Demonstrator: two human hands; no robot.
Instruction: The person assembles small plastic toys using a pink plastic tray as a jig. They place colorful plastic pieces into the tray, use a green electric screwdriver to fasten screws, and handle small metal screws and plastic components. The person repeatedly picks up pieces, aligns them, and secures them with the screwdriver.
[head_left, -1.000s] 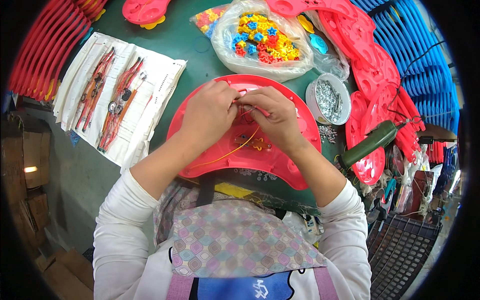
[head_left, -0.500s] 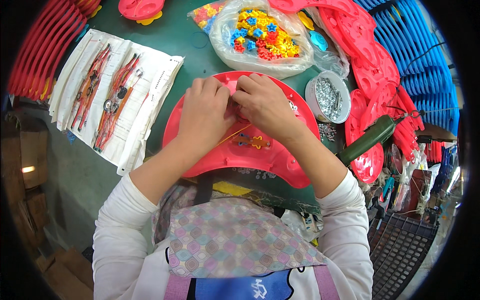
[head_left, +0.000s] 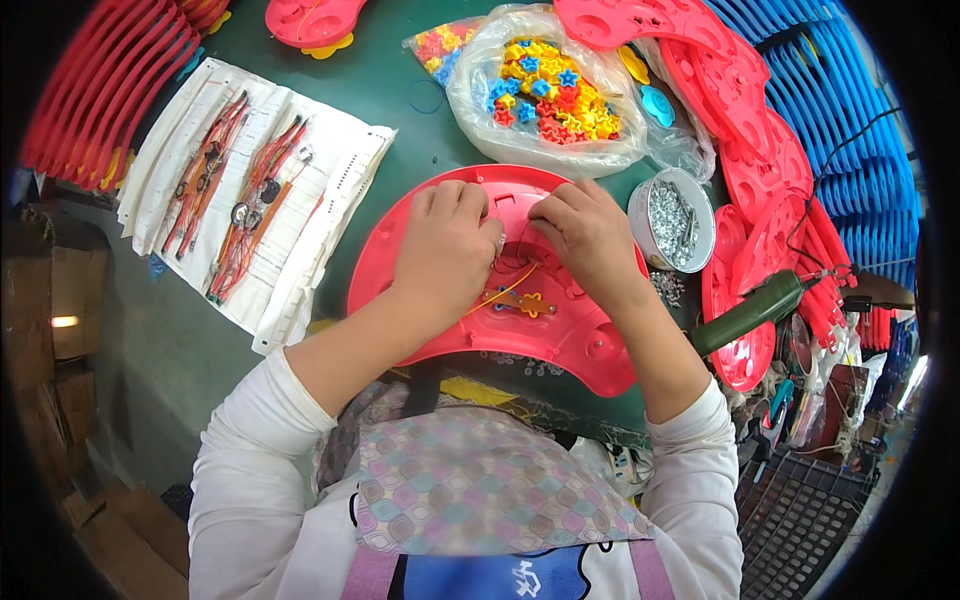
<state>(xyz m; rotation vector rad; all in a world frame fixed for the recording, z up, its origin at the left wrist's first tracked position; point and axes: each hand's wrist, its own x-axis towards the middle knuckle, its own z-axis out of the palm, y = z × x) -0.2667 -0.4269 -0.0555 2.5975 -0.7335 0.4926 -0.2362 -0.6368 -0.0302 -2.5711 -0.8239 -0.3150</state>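
My left hand (head_left: 447, 245) and right hand (head_left: 585, 235) pinch wires on the red shell (head_left: 400, 275) — green tabletop (head_left: 400, 120) crowded around, cardboard boxes (head_left: 60, 400) beside it.

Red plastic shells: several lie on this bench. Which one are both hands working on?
The kidney-shaped red shell at centre front, under left hand and right hand; others lie untouched.
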